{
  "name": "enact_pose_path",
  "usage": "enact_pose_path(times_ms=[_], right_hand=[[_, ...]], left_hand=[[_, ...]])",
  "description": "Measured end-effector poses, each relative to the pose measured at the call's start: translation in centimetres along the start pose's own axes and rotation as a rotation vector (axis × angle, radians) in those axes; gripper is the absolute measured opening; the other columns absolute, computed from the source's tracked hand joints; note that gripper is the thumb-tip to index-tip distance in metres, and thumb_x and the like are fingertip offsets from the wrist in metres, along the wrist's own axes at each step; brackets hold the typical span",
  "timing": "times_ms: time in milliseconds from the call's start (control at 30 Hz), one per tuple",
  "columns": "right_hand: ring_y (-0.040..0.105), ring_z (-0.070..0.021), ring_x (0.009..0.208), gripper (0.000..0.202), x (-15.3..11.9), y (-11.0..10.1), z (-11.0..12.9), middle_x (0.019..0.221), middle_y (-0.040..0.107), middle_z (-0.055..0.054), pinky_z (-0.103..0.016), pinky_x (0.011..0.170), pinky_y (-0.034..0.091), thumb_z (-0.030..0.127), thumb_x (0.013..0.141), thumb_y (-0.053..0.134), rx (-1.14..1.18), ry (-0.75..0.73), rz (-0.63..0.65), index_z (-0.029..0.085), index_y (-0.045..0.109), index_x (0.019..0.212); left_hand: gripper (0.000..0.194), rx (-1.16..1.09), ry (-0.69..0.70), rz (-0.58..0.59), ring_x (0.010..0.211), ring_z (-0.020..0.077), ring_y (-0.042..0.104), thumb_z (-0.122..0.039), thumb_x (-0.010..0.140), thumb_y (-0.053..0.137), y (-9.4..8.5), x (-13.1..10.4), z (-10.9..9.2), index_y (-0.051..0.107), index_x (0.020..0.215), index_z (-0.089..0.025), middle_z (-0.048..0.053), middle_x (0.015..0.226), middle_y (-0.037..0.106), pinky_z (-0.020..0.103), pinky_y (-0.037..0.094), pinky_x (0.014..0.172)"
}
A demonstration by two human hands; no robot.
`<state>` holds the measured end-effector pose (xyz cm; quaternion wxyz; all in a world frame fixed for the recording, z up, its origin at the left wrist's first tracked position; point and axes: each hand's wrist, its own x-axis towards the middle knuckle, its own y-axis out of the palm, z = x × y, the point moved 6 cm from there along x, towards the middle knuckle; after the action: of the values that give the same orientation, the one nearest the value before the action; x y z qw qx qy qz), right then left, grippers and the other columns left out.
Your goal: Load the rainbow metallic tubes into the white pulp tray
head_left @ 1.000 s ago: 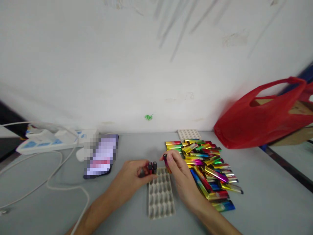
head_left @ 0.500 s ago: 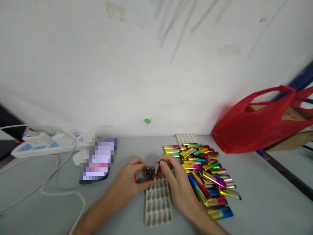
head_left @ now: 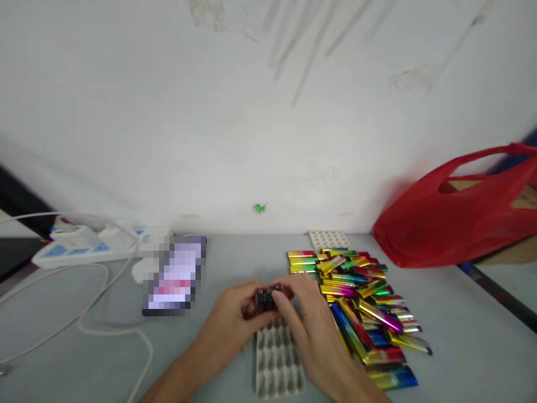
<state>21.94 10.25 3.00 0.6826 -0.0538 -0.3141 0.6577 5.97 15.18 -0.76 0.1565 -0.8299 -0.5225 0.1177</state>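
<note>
A white slotted tray (head_left: 279,364) lies on the grey table in front of me. At its far end stand three lighters (head_left: 268,298) with dark tops, side by side. My left hand (head_left: 232,322) grips the two on the left. My right hand (head_left: 306,324) pinches the third lighter, pressed against the other two. Just right of my right hand lies a pile of shiny rainbow-coloured lighters (head_left: 361,302). My fingers hide the lower parts of the standing lighters.
A second white slotted tray (head_left: 328,240) sits behind the pile by the wall. A red plastic bag (head_left: 453,218) with a cardboard box is at the right. A phone (head_left: 174,277), a white power strip (head_left: 84,246) and white cables (head_left: 96,322) lie to the left.
My right hand brought its lighter leftward and down until it stands against the two in my left hand. The camera view shifted slightly.
</note>
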Motion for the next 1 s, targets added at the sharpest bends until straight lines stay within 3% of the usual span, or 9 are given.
enact_pose_path(times_ms=[167, 267, 400, 667, 800, 1000], right_hand=[[0.064, -0.0260, 0.108, 0.019, -0.1, 0.0, 0.3, 0.112, 0.073, -0.003, -0.040, 0.097, 0.046, 0.034, 0.117, 0.054, -0.063, -0.010, 0.016, 0.028, 0.071, 0.119], [0.063, -0.0277, 0.114, 0.025, 0.1, -0.7, 0.2, 0.115, 0.073, -0.006, -0.043, 0.102, 0.046, 0.026, 0.117, 0.046, -0.156, -0.038, -0.068, 0.024, 0.071, 0.120], [0.062, -0.0332, 0.115, 0.032, 0.3, -1.4, -0.3, 0.118, 0.074, -0.012, -0.050, 0.105, 0.044, 0.014, 0.111, 0.044, -0.457, -0.064, -0.184, 0.017, 0.071, 0.127], [0.060, -0.0393, 0.140, 0.044, 0.3, -0.9, -1.3, 0.141, 0.077, -0.018, -0.056, 0.120, 0.036, 0.004, 0.106, 0.047, -0.803, -0.051, -0.089, 0.009, 0.070, 0.143], [0.061, -0.0373, 0.144, 0.042, 0.3, -0.6, -1.7, 0.144, 0.077, -0.019, -0.056, 0.123, 0.033, 0.002, 0.107, 0.048, -0.805, -0.033, -0.046, 0.010, 0.071, 0.141], [0.063, -0.0318, 0.138, 0.043, 0.1, 0.0, -1.6, 0.138, 0.080, -0.008, -0.054, 0.117, 0.032, -0.002, 0.107, 0.053, -0.665, -0.045, -0.020, 0.024, 0.072, 0.135]], left_hand=[[0.041, -0.056, -0.070, 0.024, 0.049, 0.0155, 0.053, -0.055, 0.089, 0.076, 0.3, 0.1, 0.8, 0.079, 0.101, -0.016, -0.003, 0.070, 0.063, 0.025, 0.044, 0.042], [0.041, -0.050, -0.088, 0.023, 0.046, 0.0146, 0.052, -0.055, 0.086, 0.079, 0.4, 0.2, 1.2, 0.078, 0.097, -0.015, -0.004, 0.066, 0.061, 0.024, 0.044, 0.041], [0.039, -0.026, -0.089, 0.019, 0.046, 0.0140, 0.052, -0.055, 0.086, 0.079, 0.3, 0.3, 1.2, 0.077, 0.093, -0.016, -0.004, 0.064, 0.062, 0.023, 0.042, 0.041], [0.037, 0.008, -0.101, 0.012, 0.049, 0.0144, 0.054, -0.055, 0.084, 0.080, -0.3, 0.2, 1.2, 0.076, 0.090, -0.018, -0.004, 0.066, 0.059, 0.022, 0.043, 0.041], [0.037, 0.025, -0.114, 0.018, 0.047, 0.0143, 0.054, -0.054, 0.085, 0.080, -0.7, 0.2, 1.4, 0.077, 0.093, -0.018, -0.004, 0.065, 0.060, 0.022, 0.044, 0.040], [0.038, 0.024, -0.109, 0.041, 0.052, 0.0158, 0.059, -0.054, 0.086, 0.080, -0.8, 0.4, 1.7, 0.079, 0.098, -0.018, -0.002, 0.072, 0.067, 0.023, 0.049, 0.041]])
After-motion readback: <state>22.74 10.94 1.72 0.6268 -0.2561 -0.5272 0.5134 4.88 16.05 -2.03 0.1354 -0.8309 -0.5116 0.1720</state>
